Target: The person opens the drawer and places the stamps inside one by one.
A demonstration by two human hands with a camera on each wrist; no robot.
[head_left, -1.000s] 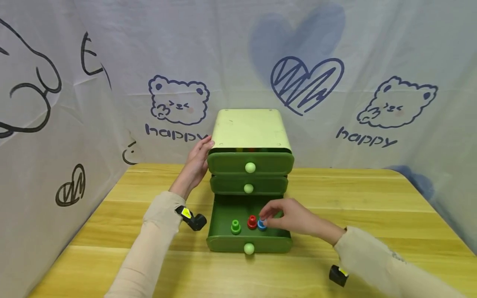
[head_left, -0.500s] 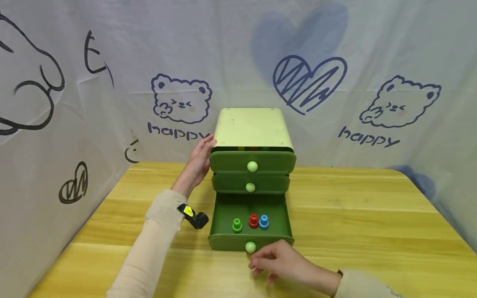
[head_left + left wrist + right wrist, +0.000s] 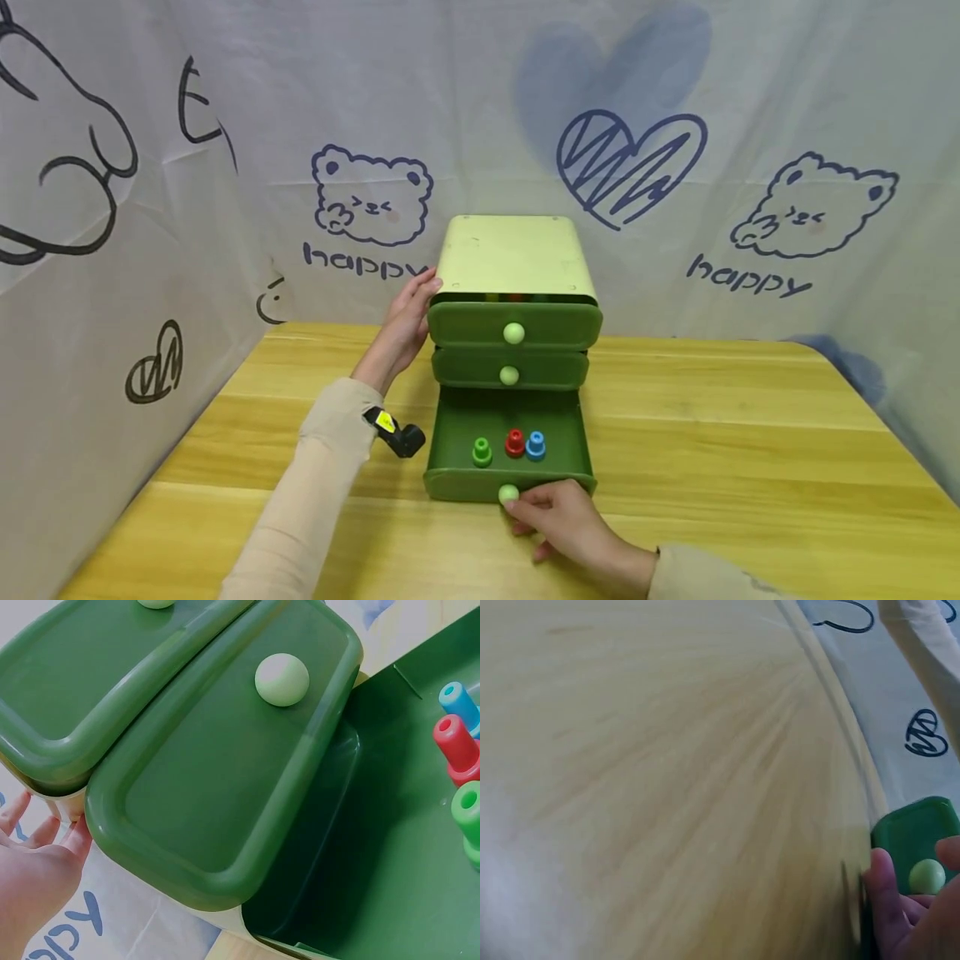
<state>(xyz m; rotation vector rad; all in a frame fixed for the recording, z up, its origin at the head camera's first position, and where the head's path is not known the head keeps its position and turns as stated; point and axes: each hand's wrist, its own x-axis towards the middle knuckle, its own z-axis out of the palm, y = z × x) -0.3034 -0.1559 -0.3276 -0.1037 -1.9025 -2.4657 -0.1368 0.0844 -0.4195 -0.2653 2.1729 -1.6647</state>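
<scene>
A small cabinet with a pale yellow-green top (image 3: 517, 254) and green drawers stands on the table. Its bottom drawer (image 3: 457, 417) is pulled out, holding green (image 3: 482, 452), red (image 3: 515, 443) and blue (image 3: 536, 446) stepped plastic pegs, all upright. My left hand (image 3: 408, 325) rests against the cabinet's left side; the left wrist view shows its fingertips at the edge beside the upper drawers. In front, my right hand (image 3: 562, 521) has thumb and fingertips at the bottom drawer's round pale knob (image 3: 508, 495), pinching it from the right. Its other fingers are partly hidden.
The upper drawer (image 3: 472, 325) and middle drawer (image 3: 468, 368) sit above, the upper one slightly out with colored items in its gap. A wooden table (image 3: 712, 433) spreads around. White cloth (image 3: 480, 100) with drawings hangs behind and at the sides.
My right hand has let go of the blue peg, come out of the bottom drawer and moved down to its knob. My left hand stays at the cabinet's side.
</scene>
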